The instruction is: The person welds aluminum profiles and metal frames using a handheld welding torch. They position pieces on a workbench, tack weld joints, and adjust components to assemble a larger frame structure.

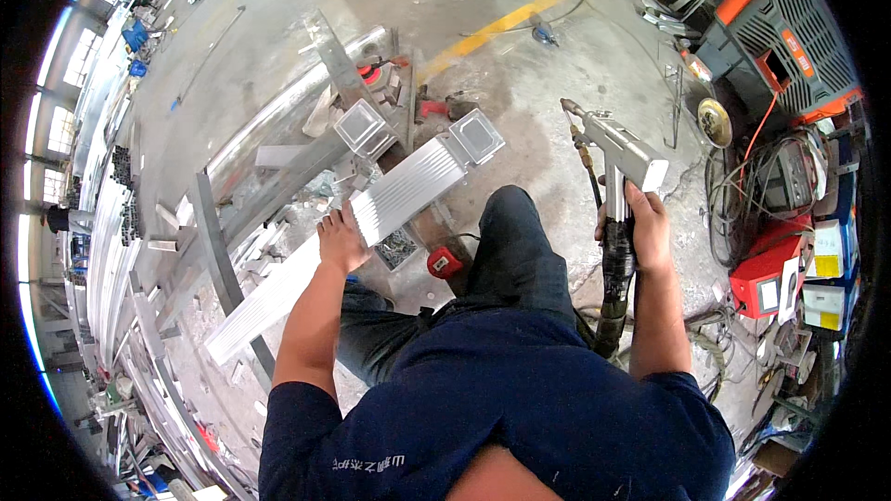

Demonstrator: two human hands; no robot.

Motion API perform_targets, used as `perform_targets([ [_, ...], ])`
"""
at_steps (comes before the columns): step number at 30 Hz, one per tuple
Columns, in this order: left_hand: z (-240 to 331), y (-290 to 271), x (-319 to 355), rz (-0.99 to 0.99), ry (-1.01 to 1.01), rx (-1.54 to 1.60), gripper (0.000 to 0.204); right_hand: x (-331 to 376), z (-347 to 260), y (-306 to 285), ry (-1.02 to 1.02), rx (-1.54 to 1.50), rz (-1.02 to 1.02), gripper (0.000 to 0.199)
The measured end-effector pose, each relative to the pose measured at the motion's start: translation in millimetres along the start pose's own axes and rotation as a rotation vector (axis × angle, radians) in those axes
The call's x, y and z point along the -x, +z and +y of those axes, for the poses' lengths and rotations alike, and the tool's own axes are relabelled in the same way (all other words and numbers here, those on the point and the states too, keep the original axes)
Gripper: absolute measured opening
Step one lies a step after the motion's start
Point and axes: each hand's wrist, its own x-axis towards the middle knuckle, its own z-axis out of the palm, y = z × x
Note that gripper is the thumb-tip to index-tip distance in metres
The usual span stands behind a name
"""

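Observation:
A long silvery ribbed metal post (408, 187) lies slantwise across a metal work frame, with a square capped end (477, 136) at its far right. My left hand (343, 239) is laid across the post's middle, fingers bent over it. In my right hand (647, 223) is a silver handheld welding gun (624, 148), its tapered nozzle pointing up and to the left. My fingers are wrapped round its grip, above a thick black-wrapped cable (613, 301). Beside the post's capped end is another square metal tube end (365, 130). A red tape measure (445, 263) sits close to my knee.
Red power tools (432, 109) and metal offcuts lie beyond the post. At right stand a grey-and-orange machine (789, 46), a red box-shaped unit (766, 283) and coiled cables (733, 195). Long metal profiles (107, 250) are stacked along the left. A yellow line (501, 30) crosses the concrete floor.

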Motion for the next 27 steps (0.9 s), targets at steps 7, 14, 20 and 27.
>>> perform_targets([
  [7,-27,-58,28,-0.036,0.076,0.105,0.122,0,7,-3,-0.024,-0.057,0.04,0.042],
  [14,-104,-141,63,0.024,0.223,0.344,0.129,-10,10,-11,-0.066,-0.073,0.062,0.036],
  [20,-104,-148,99,0.151,0.206,0.286,0.131,-10,17,-4,-0.064,-0.065,-0.039,0.038],
  [27,-86,-121,102,0.169,0.148,0.104,0.124,-21,33,-11,-0.04,0.105,0.224,0.044],
])
